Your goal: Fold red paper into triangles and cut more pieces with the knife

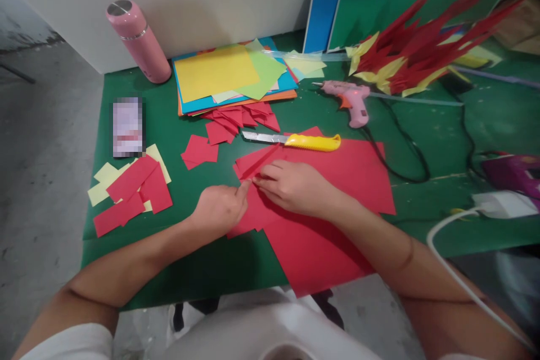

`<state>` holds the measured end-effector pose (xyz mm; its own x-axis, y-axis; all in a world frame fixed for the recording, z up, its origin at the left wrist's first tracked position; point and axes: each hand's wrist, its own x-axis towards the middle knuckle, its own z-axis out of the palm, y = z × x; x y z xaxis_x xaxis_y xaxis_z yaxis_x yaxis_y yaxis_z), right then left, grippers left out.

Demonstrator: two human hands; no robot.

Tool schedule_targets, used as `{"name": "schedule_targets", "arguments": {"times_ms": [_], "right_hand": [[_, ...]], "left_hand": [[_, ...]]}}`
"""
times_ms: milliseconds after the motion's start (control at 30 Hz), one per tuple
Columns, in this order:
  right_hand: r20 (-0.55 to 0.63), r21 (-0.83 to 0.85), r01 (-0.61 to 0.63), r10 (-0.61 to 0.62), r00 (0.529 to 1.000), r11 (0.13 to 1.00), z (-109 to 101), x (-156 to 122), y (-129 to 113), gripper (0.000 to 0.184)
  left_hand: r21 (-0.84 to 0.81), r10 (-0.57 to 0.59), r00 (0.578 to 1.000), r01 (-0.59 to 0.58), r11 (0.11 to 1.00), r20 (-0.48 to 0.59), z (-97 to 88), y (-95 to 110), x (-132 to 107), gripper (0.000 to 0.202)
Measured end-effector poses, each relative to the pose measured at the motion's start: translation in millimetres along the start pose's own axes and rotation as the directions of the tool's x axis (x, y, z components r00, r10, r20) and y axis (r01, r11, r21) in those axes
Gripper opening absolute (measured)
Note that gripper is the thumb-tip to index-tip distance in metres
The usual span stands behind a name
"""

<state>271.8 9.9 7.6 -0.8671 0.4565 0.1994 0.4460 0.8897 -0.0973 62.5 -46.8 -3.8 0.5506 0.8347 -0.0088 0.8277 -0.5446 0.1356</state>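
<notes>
My left hand (221, 208) is curled, its thumb and forefinger pinching the near end of a folded red paper piece (255, 166) that lies on top of large red paper sheets (329, 236). My right hand (293, 185) lies over the same piece, fingers pressed down on its fold beside the left thumb. A yellow-handled utility knife (295, 140) with its blade out lies just beyond the hands, touching neither.
The green table cover (181, 270) holds small red squares (200, 151), red and pale yellow strips (133, 188), a stack of coloured paper (228, 76), a pink bottle (137, 39), a phone (127, 126), a pink glue gun (352, 101) with black cord, a red-yellow spiky paper craft (417, 50), and a white plug (498, 205).
</notes>
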Motion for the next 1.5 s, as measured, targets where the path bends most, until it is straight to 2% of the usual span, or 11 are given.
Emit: {"name": "schedule_targets", "arguments": {"times_ms": [233, 400, 500, 600, 700, 867, 1033, 1133, 1233, 1333, 1500], "right_hand": [[-0.041, -0.006, 0.043, -0.043, 0.998, 0.999, -11, 1, 12, 0.035], [-0.265, 0.022, -0.094, 0.096, 0.959, 0.995, 3, 3, 32, 0.021], [-0.247, 0.066, -0.108, 0.121, 0.961, 0.992, 13, 5, 38, 0.024], [-0.228, 0.119, -0.158, 0.182, 0.956, 0.980, 12, 4, 37, 0.025], [-0.189, 0.242, -0.238, 0.286, 0.939, 0.941, 3, 2, 31, 0.026], [-0.022, 0.475, -0.434, 0.503, 0.864, 0.765, -9, -1, 27, 0.043], [0.209, 0.535, -0.479, 0.440, 0.873, 0.696, -16, -5, 32, 0.055], [0.267, 0.531, -0.499, 0.424, 0.866, 0.685, -17, -6, 33, 0.059], [0.194, 0.531, -0.492, 0.466, 0.863, 0.690, -13, -3, 33, 0.055], [0.088, 0.526, -0.445, 0.474, 0.876, 0.725, -4, 2, 33, 0.033], [-0.034, 0.490, -0.390, 0.465, 0.885, 0.779, 9, 8, 31, 0.021]], "left_hand": [[0.003, 0.024, 0.998, -0.024, 1.000, -0.064, 2.3, -5, 0, 0.037], [0.021, 0.084, 0.967, -0.082, 0.996, -0.242, 8.1, -10, 1, 0.033], [0.018, 0.095, 0.942, -0.095, 0.995, -0.321, 8.6, -12, 5, 0.028], [-0.003, 0.100, 0.949, -0.106, 0.994, -0.298, 4.9, -13, 9, 0.028], [-0.023, 0.087, 0.962, -0.096, 0.995, -0.258, 0.3, -13, 13, 0.032], [-0.151, 0.118, 0.955, -0.164, 0.975, -0.271, 0.5, -13, 16, 0.036], [-0.243, 0.133, 0.958, -0.195, 0.950, -0.253, 2.8, -13, 17, 0.030], [-0.278, 0.114, 0.970, -0.173, 0.945, -0.215, 2.6, -13, 18, 0.028], [-0.241, 0.135, 0.972, -0.180, 0.954, -0.194, 4.1, -13, 18, 0.034], [-0.183, 0.165, 0.964, -0.204, 0.962, -0.207, 7.1, -13, 18, 0.038], [-0.157, 0.109, 0.970, -0.144, 0.977, -0.217, 8.9, -11, 17, 0.036]]}}
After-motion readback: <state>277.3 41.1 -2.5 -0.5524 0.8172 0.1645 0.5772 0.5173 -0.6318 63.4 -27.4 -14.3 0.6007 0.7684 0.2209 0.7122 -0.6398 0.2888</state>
